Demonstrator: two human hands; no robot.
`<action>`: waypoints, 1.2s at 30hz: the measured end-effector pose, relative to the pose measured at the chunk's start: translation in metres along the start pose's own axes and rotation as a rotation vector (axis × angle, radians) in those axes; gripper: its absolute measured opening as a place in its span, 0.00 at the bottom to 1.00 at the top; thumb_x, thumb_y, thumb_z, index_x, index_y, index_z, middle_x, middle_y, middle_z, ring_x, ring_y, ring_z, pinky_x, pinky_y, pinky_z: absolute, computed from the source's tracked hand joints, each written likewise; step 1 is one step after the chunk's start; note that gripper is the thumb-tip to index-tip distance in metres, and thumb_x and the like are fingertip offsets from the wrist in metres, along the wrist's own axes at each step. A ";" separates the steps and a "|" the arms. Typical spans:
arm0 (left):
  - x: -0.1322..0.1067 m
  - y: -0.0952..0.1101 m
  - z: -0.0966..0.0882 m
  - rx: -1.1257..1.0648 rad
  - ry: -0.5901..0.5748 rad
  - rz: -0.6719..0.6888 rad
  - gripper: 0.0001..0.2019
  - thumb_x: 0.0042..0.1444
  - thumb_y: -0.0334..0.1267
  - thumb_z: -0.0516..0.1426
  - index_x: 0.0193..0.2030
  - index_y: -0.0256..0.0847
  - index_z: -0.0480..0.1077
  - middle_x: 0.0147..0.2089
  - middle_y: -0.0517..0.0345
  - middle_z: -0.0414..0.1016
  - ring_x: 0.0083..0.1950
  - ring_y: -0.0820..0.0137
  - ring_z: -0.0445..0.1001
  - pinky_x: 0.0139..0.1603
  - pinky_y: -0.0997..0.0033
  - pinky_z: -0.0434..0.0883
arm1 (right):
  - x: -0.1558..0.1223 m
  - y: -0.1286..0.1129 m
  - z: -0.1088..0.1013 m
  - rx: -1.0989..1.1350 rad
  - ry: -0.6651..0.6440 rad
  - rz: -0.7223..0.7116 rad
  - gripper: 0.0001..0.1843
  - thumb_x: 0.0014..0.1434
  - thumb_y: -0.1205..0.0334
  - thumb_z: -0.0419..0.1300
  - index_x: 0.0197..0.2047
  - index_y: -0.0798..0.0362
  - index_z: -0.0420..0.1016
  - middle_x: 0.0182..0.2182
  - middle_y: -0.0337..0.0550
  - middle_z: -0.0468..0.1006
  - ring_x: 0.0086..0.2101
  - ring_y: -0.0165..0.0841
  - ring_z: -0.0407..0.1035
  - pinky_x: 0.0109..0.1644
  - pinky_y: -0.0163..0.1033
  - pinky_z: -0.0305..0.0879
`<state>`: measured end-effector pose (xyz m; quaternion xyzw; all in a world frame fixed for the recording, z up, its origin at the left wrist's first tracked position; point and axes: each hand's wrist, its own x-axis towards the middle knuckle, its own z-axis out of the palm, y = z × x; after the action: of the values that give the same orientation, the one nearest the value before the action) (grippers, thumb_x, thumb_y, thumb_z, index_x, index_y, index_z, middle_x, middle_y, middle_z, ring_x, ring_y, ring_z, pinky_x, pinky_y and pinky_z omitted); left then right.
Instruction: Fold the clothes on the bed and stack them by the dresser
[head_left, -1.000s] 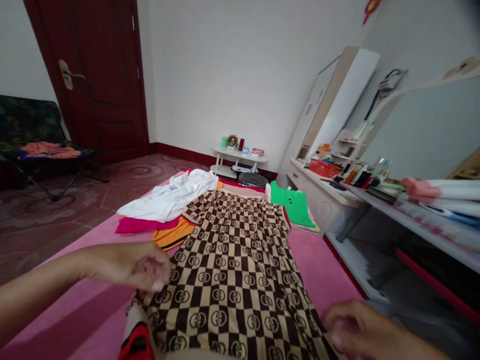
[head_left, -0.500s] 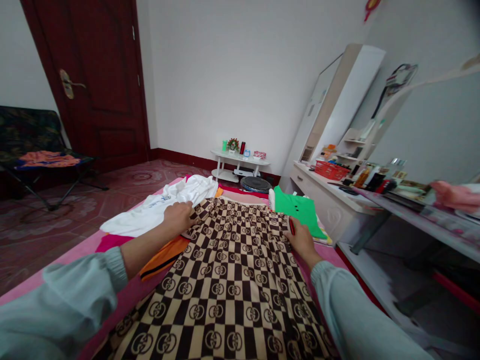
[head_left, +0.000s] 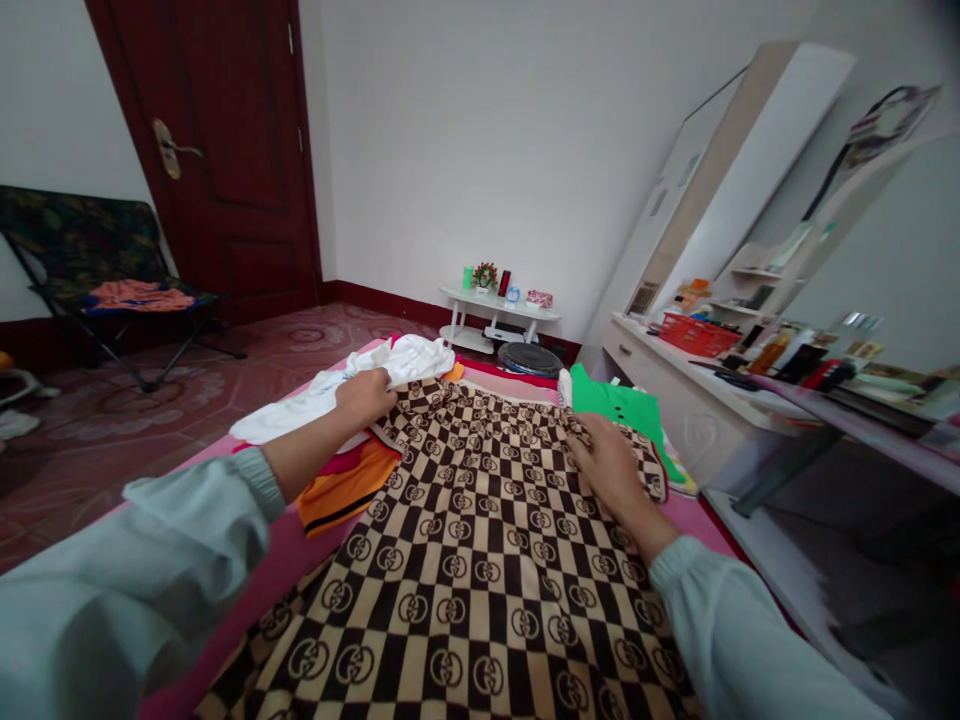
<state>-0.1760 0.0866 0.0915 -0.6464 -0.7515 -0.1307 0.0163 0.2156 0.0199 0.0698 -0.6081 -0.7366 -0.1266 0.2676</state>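
Observation:
A brown and beige checkered dress [head_left: 480, 520] with a round printed motif lies spread toward me, its flared part nearest. My left hand [head_left: 366, 397] is closed on the cloth at its upper left, by the sleeve. My right hand [head_left: 611, 465] grips the cloth at the upper right, its fingertips partly hidden in folds. Beyond that hand the right sleeve [head_left: 649, 460] lies out flat, overlapping a green folded garment [head_left: 622, 400]. A white garment [head_left: 300, 400] is beside my left hand, and an orange garment with a black stripe [head_left: 349, 490] shows below it.
Pink bedding [head_left: 247, 600] is under the clothes. At right stands a dressing table [head_left: 660, 375] with a red basket [head_left: 697, 335] and bottles. A low white stand [head_left: 499, 305] is against the far wall. A folding chair [head_left: 112, 250] holds an orange-pink cloth.
My right hand has moved inward from the sleeve's edge onto the shoulder area, and the right sleeve now lies outward over the green garment. The left hand stays at the left sleeve. The view has shifted.

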 end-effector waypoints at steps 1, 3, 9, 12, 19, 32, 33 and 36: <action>0.001 -0.001 0.000 0.006 0.009 -0.001 0.18 0.54 0.43 0.50 0.48 0.40 0.72 0.46 0.45 0.77 0.46 0.57 0.75 0.38 0.67 0.69 | -0.004 -0.015 0.012 0.050 -0.091 -0.077 0.26 0.62 0.55 0.49 0.61 0.53 0.63 0.58 0.50 0.67 0.57 0.40 0.59 0.62 0.46 0.52; 0.002 -0.004 -0.001 0.026 0.030 -0.001 0.18 0.57 0.42 0.48 0.48 0.39 0.72 0.46 0.43 0.76 0.47 0.56 0.75 0.38 0.66 0.69 | -0.014 -0.035 0.035 0.062 -0.274 -0.108 0.29 0.64 0.49 0.46 0.65 0.50 0.57 0.63 0.47 0.61 0.61 0.40 0.53 0.64 0.50 0.46; 0.014 -0.010 -0.019 0.123 0.081 0.124 0.16 0.60 0.33 0.45 0.44 0.35 0.73 0.47 0.38 0.74 0.51 0.53 0.72 0.46 0.60 0.66 | -0.034 -0.038 0.070 -0.070 -0.431 0.032 0.33 0.65 0.42 0.38 0.68 0.48 0.51 0.68 0.46 0.49 0.66 0.41 0.40 0.66 0.56 0.35; 0.020 -0.008 -0.028 0.138 0.074 0.229 0.16 0.62 0.34 0.45 0.46 0.36 0.73 0.51 0.41 0.70 0.51 0.54 0.71 0.48 0.61 0.65 | -0.034 -0.037 0.069 -0.066 -0.416 0.035 0.33 0.65 0.42 0.37 0.68 0.47 0.51 0.68 0.46 0.49 0.66 0.40 0.41 0.66 0.56 0.36; 0.011 -0.007 -0.026 0.245 0.069 0.739 0.13 0.55 0.37 0.57 0.47 0.49 0.74 0.64 0.53 0.59 0.64 0.56 0.54 0.61 0.59 0.54 | -0.034 -0.039 0.067 -0.040 -0.394 0.043 0.32 0.65 0.42 0.39 0.67 0.47 0.54 0.67 0.46 0.50 0.66 0.40 0.42 0.66 0.55 0.36; 0.000 0.016 -0.030 0.458 -0.014 0.264 0.21 0.40 0.48 0.66 0.41 0.39 0.77 0.50 0.39 0.72 0.54 0.49 0.64 0.51 0.53 0.59 | -0.036 -0.037 0.063 0.023 -0.374 0.055 0.31 0.65 0.44 0.41 0.66 0.46 0.54 0.67 0.44 0.51 0.66 0.40 0.41 0.66 0.54 0.35; 0.001 0.017 -0.031 0.460 -0.021 0.256 0.22 0.39 0.46 0.66 0.42 0.39 0.77 0.51 0.39 0.72 0.54 0.50 0.65 0.51 0.54 0.60 | -0.036 -0.037 0.063 0.028 -0.374 0.058 0.31 0.65 0.44 0.41 0.66 0.46 0.55 0.67 0.44 0.51 0.66 0.40 0.41 0.66 0.54 0.35; 0.002 0.019 -0.034 0.467 -0.035 0.228 0.24 0.37 0.41 0.67 0.44 0.39 0.76 0.52 0.38 0.72 0.53 0.50 0.67 0.50 0.54 0.61 | -0.036 -0.037 0.062 0.037 -0.371 0.075 0.30 0.64 0.44 0.42 0.66 0.47 0.56 0.67 0.44 0.51 0.66 0.40 0.42 0.66 0.53 0.35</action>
<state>-0.1623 0.0837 0.1284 -0.7077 -0.6839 0.0602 0.1666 0.1690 0.0133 0.0043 -0.6430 -0.7524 0.0113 0.1428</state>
